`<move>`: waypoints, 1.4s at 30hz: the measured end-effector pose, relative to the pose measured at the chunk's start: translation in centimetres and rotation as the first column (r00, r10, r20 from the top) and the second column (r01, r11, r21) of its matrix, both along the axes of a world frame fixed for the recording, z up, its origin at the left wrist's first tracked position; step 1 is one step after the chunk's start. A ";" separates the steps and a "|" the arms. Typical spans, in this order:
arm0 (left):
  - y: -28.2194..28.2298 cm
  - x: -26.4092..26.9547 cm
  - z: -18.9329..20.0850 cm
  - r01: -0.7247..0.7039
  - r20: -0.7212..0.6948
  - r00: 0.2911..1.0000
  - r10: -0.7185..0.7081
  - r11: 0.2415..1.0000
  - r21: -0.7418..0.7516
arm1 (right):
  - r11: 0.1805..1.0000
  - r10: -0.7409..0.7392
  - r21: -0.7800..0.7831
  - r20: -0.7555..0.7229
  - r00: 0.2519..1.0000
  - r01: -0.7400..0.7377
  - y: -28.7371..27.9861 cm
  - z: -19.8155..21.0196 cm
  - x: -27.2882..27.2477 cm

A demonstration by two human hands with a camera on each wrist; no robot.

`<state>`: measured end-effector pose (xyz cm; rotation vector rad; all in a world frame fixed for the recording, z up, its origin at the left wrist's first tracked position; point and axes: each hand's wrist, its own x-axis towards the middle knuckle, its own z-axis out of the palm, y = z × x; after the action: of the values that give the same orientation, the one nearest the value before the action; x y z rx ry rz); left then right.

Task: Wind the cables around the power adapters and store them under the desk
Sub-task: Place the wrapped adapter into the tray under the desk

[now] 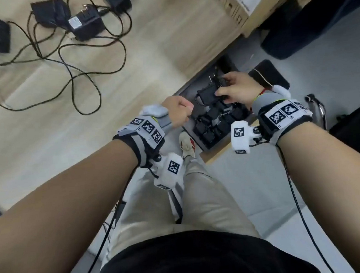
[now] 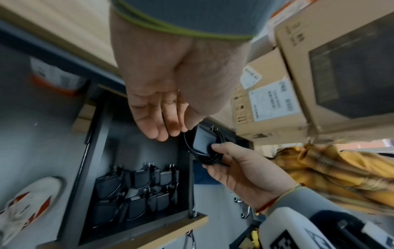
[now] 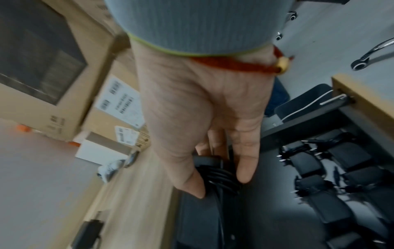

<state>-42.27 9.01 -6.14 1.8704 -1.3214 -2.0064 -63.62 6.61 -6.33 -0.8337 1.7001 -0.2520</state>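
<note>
A black power adapter point(image 1: 207, 94) with its cable wound round it is gripped by my right hand point(image 1: 236, 87) over the open dark drawer point(image 1: 185, 92) under the desk edge. The left wrist view shows the same adapter point(image 2: 201, 141) pinched between thumb and fingers of the right hand point(image 2: 234, 170). Several wound adapters point(image 1: 213, 123) lie in rows in the drawer. My left hand point(image 1: 179, 110) hovers at the drawer's left side, fingers relaxed and holding nothing. Unwound adapters point(image 1: 85, 25) with loose tangled cables point(image 1: 70, 64) lie on the desk top.
Cardboard boxes point(image 1: 238, 9) stand at the desk's far end. A black bin point(image 1: 305, 23) and a chair's chrome leg point(image 1: 317, 109) are on the grey floor to the right. My shoe point(image 1: 187, 144) is beside the drawer front.
</note>
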 end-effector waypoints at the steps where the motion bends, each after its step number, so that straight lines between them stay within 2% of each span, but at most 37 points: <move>1: 0.5 -0.2 -1.1 0.020 0.014 1.000 -0.021 0.999 0.032 | 1.000 0.017 0.025 -0.006 1.000 -0.017 0.4 -1.2 -0.3; 4: 1.8 -1.2 -4.1 -0.012 0.086 0.996 0.004 0.995 0.098 | 0.993 0.074 0.091 -0.043 0.996 -0.070 1.3 -4.6 -0.4; 8: 2.9 -1.8 -8.3 0.041 0.225 0.972 -0.063 0.994 0.099 | 0.977 0.201 0.093 -0.117 0.973 -0.191 2.0 -10.0 0.1; 9: 3.2 -1.8 -9.7 0.048 0.244 0.967 -0.074 0.993 0.110 | 0.973 0.223 0.093 -0.125 0.967 -0.213 2.2 -12.0 0.1; 14: 3.3 -1.6 -14.0 0.015 0.288 0.957 -0.045 0.994 0.107 | 0.950 0.313 0.064 -0.218 0.924 -0.306 1.7 -16.0 0.8; 18: 3.4 -1.8 -17.9 -0.004 0.334 0.942 -0.027 0.996 0.091 | 0.940 0.339 0.025 -0.214 0.916 -0.341 1.5 -19.9 1.4; 23: 2.9 -1.6 -19.8 0.076 0.426 0.901 -0.078 0.997 0.021 | 0.912 0.403 0.015 -0.221 0.888 -0.410 1.3 -22.4 2.1; 26: 3.3 -1.4 -20.7 0.063 0.463 0.885 -0.054 0.998 -0.004 | 0.898 0.434 0.027 -0.226 0.872 -0.439 1.4 -23.2 2.3; 30: 4.2 -1.4 -21.2 -0.001 0.431 0.901 0.044 0.995 -0.098 | 0.887 0.456 0.037 -0.225 0.861 -0.460 1.6 -24.0 2.4; 36: 4.1 -1.5 -21.4 -0.062 0.414 0.904 0.105 0.991 -0.116 | 0.863 0.496 0.055 -0.271 0.825 -0.502 1.8 -24.8 2.9; 42: 4.2 -1.5 -21.1 -0.044 0.417 0.905 0.080 0.995 -0.094 | 0.866 0.494 0.074 -0.282 0.822 -0.495 1.6 -24.5 3.1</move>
<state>-43.77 13.17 -27.20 2.3617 -1.3845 -1.5400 -60.48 8.22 -30.81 -1.3343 1.6800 0.2409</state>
